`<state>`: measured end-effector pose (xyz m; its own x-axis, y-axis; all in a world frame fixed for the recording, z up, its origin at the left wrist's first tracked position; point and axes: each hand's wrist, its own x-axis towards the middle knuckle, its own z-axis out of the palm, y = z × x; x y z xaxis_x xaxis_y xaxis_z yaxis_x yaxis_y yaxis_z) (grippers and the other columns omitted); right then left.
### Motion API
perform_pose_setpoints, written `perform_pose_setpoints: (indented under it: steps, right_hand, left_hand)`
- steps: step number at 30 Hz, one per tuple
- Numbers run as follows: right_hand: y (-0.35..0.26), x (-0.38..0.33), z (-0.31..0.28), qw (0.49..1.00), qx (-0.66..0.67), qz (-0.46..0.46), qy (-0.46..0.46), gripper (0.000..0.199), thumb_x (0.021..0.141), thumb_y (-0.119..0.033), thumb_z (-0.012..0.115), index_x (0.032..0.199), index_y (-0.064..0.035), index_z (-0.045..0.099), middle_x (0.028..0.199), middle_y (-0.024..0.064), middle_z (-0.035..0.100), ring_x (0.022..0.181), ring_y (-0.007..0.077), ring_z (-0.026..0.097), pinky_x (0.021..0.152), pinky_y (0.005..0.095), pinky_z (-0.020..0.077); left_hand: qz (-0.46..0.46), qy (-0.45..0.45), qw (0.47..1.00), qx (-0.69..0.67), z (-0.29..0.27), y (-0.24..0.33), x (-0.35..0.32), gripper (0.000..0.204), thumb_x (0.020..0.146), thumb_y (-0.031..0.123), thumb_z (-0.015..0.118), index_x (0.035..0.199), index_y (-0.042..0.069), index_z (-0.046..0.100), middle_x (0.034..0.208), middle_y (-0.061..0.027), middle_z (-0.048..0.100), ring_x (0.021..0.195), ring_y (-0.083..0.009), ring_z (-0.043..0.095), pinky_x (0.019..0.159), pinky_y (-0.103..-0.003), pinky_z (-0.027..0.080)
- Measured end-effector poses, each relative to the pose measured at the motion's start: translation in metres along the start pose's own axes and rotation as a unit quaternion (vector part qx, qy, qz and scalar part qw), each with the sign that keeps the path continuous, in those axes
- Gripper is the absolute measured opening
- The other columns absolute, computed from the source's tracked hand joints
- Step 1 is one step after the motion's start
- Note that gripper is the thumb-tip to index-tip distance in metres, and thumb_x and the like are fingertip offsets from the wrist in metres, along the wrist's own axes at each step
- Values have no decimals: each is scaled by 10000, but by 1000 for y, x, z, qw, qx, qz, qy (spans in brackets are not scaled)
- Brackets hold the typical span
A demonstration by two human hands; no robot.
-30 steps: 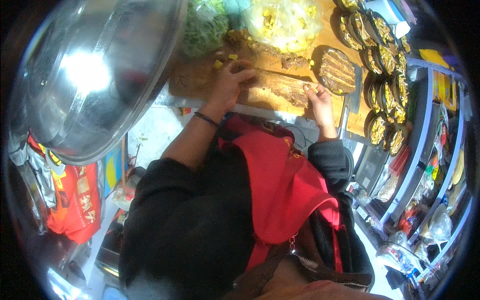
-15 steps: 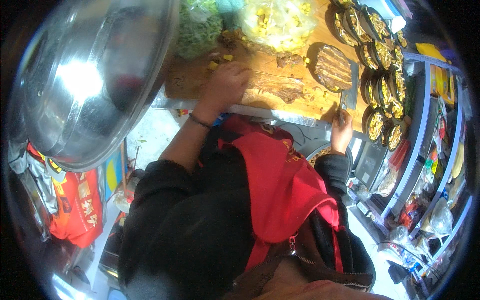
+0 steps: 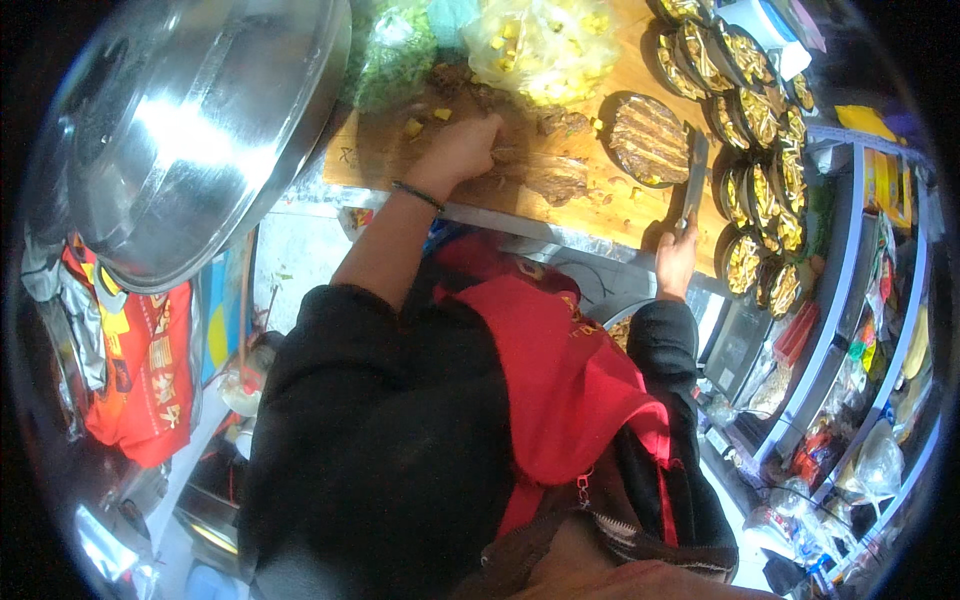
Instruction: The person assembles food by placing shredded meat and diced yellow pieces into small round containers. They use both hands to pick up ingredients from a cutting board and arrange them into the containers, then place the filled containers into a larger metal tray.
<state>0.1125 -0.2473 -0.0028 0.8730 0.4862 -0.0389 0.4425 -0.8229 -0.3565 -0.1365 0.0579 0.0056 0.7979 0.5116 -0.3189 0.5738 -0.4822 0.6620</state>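
My right hand [image 3: 677, 258] is wrapped round the handle of a cleaver [image 3: 697, 170]. The blade points away from me, between a dark round bowl with sliced meat laid in strips [image 3: 648, 138] and the filled bowls. My left hand [image 3: 462, 152] is closed above the wooden cutting board [image 3: 628, 212], beside a piece of dark cooked meat [image 3: 556, 178]. Its fingertips are out of sight, so I cannot make out what they hold. Another small meat piece [image 3: 564, 123] and a few yellow cubes [image 3: 442, 114] lie around it.
Several dark bowls with yellow and pale strips [image 3: 742, 262] crowd the board's right side. Bags of yellow cubes [image 3: 545, 45] and greens [image 3: 398, 60] stand at the back. A large shiny metal lid or basin [image 3: 190, 130] rises at left. Shelving with packages [image 3: 850, 300] stands at right.
The cleaver has turned, so its blade looks narrower and more upright beside the meat bowl. My left hand has shifted slightly away from me. The whole view has moved a little.
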Motion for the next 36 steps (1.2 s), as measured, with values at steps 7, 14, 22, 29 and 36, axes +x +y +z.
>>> perform_pose_setpoints:
  steps: [7,14,22,29,36]
  right_hand:
    - [0,-80,-20,981,155,10,116,384,957,-229,446,1278,-25,389,876,211,614,778,264,608,710,374,478]
    - [-98,-156,-15,985,168,12,-35,305,968,-243,426,1201,-47,438,706,130,564,587,214,555,521,333,440]
    - [-182,-174,-24,974,183,-14,-135,263,953,-184,458,1179,-54,425,745,226,577,692,370,606,592,401,462]
    - [-188,-179,-15,967,180,8,-181,287,952,-182,459,1197,-50,386,715,220,569,657,357,598,578,394,460]
    - [-191,-178,-10,979,142,-43,-139,263,954,-183,437,1171,-36,416,670,150,556,595,293,574,541,371,447]
  left_hand:
    - [115,40,993,9,-4,-20,0,327,694,271,710,895,43,587,845,-163,614,838,-352,595,718,-439,467]
    - [132,110,973,-152,5,-38,-2,174,756,143,634,783,14,519,789,-142,568,753,-311,565,666,-369,451]
    - [77,178,971,-139,-4,-44,-15,203,836,208,557,921,23,566,917,-179,572,863,-354,562,744,-429,448]
    - [73,224,947,-218,-16,-34,-13,191,855,197,535,910,19,577,911,-166,591,863,-327,569,769,-408,446]
    - [284,210,934,-58,3,-21,-5,125,789,138,574,859,60,642,884,-105,616,861,-279,577,776,-384,460]
